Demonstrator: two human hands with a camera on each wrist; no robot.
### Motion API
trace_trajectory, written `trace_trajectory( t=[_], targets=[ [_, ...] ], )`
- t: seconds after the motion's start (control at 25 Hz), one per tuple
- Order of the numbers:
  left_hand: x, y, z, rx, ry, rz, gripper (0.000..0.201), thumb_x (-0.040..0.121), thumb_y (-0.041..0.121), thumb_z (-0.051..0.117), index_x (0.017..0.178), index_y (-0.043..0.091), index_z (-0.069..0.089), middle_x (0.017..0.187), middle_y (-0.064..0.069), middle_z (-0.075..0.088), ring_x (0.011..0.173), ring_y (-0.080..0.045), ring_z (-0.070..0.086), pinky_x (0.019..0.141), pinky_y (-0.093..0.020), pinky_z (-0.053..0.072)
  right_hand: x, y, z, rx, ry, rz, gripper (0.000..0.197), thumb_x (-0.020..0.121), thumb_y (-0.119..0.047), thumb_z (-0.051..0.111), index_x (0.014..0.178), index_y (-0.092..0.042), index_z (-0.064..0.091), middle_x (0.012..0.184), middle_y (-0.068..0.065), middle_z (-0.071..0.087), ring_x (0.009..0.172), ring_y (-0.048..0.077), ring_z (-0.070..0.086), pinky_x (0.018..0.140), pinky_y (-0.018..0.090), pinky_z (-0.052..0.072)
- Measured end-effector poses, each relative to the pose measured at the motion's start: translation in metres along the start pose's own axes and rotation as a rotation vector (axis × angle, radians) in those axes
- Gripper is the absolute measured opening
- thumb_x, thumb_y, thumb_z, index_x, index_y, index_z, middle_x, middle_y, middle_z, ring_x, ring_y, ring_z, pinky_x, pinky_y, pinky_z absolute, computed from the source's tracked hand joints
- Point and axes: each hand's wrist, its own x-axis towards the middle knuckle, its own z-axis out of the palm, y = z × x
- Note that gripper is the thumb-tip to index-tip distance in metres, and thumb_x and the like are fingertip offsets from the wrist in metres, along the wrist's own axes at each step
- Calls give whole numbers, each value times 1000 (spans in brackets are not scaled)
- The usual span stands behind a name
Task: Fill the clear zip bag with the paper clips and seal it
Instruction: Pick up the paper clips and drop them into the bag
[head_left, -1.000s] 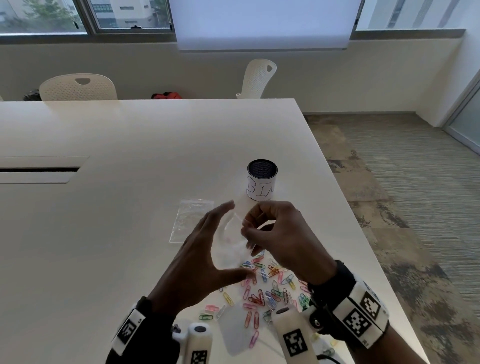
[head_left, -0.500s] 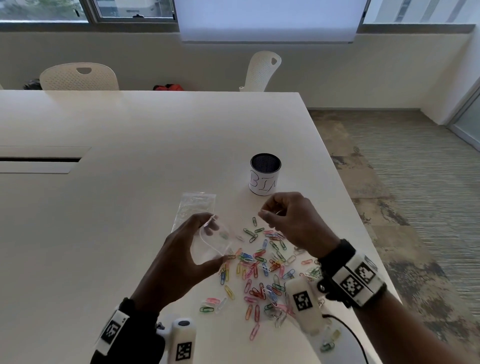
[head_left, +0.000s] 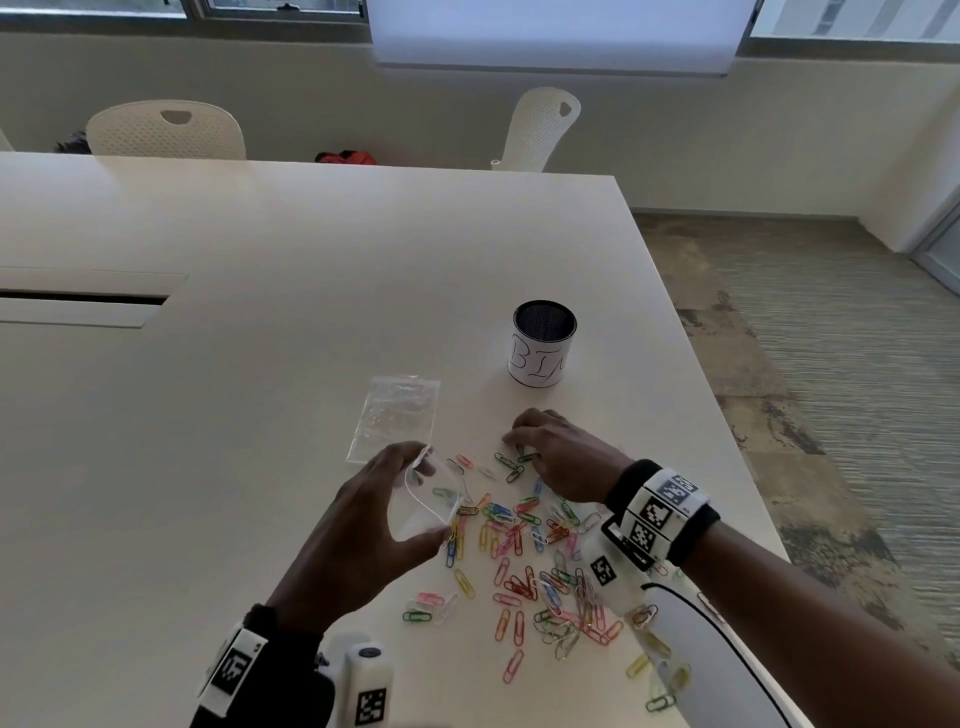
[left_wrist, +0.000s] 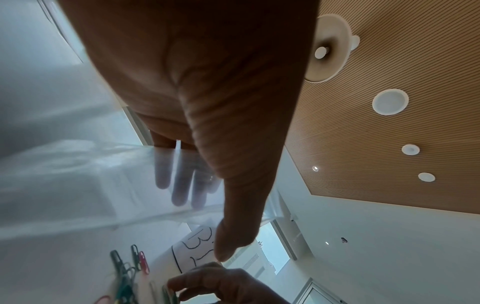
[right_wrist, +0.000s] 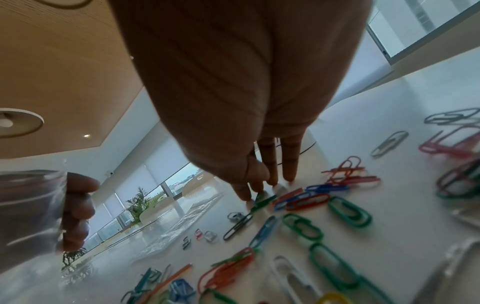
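My left hand (head_left: 430, 493) holds a small clear zip bag (head_left: 423, 519) just above the table, thumb under it and fingers over its open mouth; the bag (left_wrist: 103, 185) fills the left wrist view. Coloured paper clips (head_left: 524, 551) lie scattered on the white table (head_left: 260, 415) to the right of the bag. My right hand (head_left: 519, 447) is down at the far edge of the pile, thumb and fingertips pinching a green clip (right_wrist: 262, 200) that lies on the table. A greenish clip shows through the bag; I cannot tell if it is inside.
A second clear zip bag (head_left: 397, 418) lies flat just beyond my left hand. A black mesh cup labelled BIN (head_left: 543, 345) stands behind my right hand. The table's right edge (head_left: 727, 441) runs close by, with carpet beyond. Two chairs stand at the far side.
My right hand has left the bag's mouth and dropped to the table at the far side of the clips. My left hand has lowered the bag and shifted it slightly left.
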Motion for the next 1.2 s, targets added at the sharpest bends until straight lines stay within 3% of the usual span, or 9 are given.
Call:
trace_trajectory(
  t=[0.12, 0.2, 0.36, 0.44, 0.52, 0.76, 0.92, 1.04, 1.2],
  targets=[
    [1, -1, 2, -2, -8, -2, 73, 76, 42, 91, 135, 38, 48, 124, 27, 62, 117, 1, 62, 93, -4, 42, -12, 7, -8, 11, -34, -42, 35, 103, -8, 48, 132, -17, 66, 137, 0, 55, 125, 16, 52, 111, 35, 45],
    [3, -1, 2, 0, -8, -8, 73, 76, 41, 92, 134, 38, 48, 123, 27, 62, 117, 3, 61, 92, -2, 41, -20, 11, -14, 18, -48, -37, 30, 102, -24, 58, 130, -18, 66, 133, -2, 57, 119, 15, 57, 105, 37, 51],
    [5, 4, 3, -6, -18, -10, 73, 75, 41, 92, 132, 41, 47, 122, 27, 62, 117, 11, 57, 92, 4, 38, -30, 15, -16, -106, -64, 67, 92, 76, -62, 78, 153, -26, 41, 144, -1, 47, 130, 18, 50, 107, 38, 49],
    [6, 6, 3, -9, -26, -7, 73, 75, 40, 92, 131, 41, 46, 122, 28, 62, 116, 13, 56, 91, 5, 38, -31, 10, -9, -66, -81, 82, 98, 70, -64, 82, 152, -29, 41, 141, 1, 46, 128, 18, 49, 105, 37, 49],
    [6, 7, 4, -6, -32, -5, 72, 75, 41, 92, 130, 41, 46, 121, 28, 61, 115, 14, 56, 91, 5, 38, -30, 3, 1, -48, -42, 63, 82, 75, -60, 80, 144, -28, 50, 135, 1, 48, 120, 18, 54, 101, 35, 52],
    [5, 6, 6, -5, -40, -24, 72, 76, 41, 92, 133, 36, 49, 121, 30, 60, 115, 14, 56, 90, 5, 39, -27, -14, 16, 9, 94, 4, 16, 99, -22, 65, 113, -15, 69, 116, 5, 59, 95, 20, 64, 85, 29, 57],
    [4, 6, 5, -6, -41, -25, 71, 76, 39, 93, 132, 36, 49, 121, 30, 60, 114, 16, 56, 89, 4, 41, -24, -17, 21, -107, 152, -50, 15, 98, -6, 58, 108, -9, 69, 100, 5, 61, 79, 17, 63, 73, 25, 57],
    [5, 6, 6, -22, -28, -21, 69, 76, 38, 92, 130, 38, 48, 120, 28, 61, 116, 16, 56, 90, 4, 40, -23, -13, 17, -86, 170, -32, 6, 92, -4, 66, 92, -9, 68, 90, 1, 60, 73, 14, 58, 62, 16, 44],
    [3, 6, 6, -32, -22, -23, 69, 77, 38, 91, 130, 37, 48, 120, 28, 61, 116, 16, 55, 91, 3, 40, -25, 4, 6, 181, 183, 67, 10, 82, -7, 78, 79, -11, 70, 85, 1, 70, 74, 15, 68, 62, 20, 54]
  ],
)
